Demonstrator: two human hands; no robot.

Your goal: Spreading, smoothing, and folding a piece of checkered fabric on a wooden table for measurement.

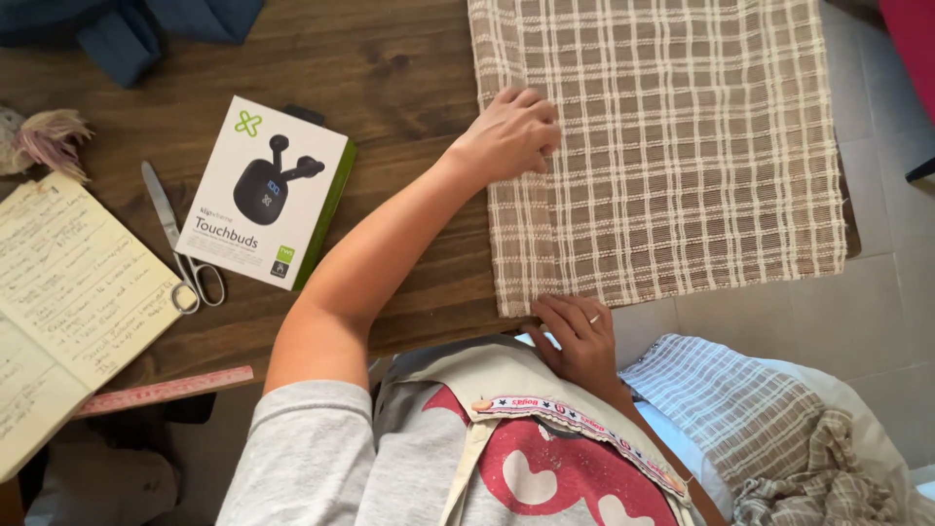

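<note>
Checked cloth (672,146) lies spread on the wooden table (409,88), pinned under the flat, unclenched left hand (511,131) while the right hand (579,336) pinches its near edge, so uneven pulling could likely skew it or drag it off the table's edge.

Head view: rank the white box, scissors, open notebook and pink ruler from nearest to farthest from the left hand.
From the left hand, which rests on the checked cloth:
1. White box, just left of the forearm.
2. Scissors, left of the box.
3. Pink ruler at the near table edge and open notebook at far left: too close to call.
</note>
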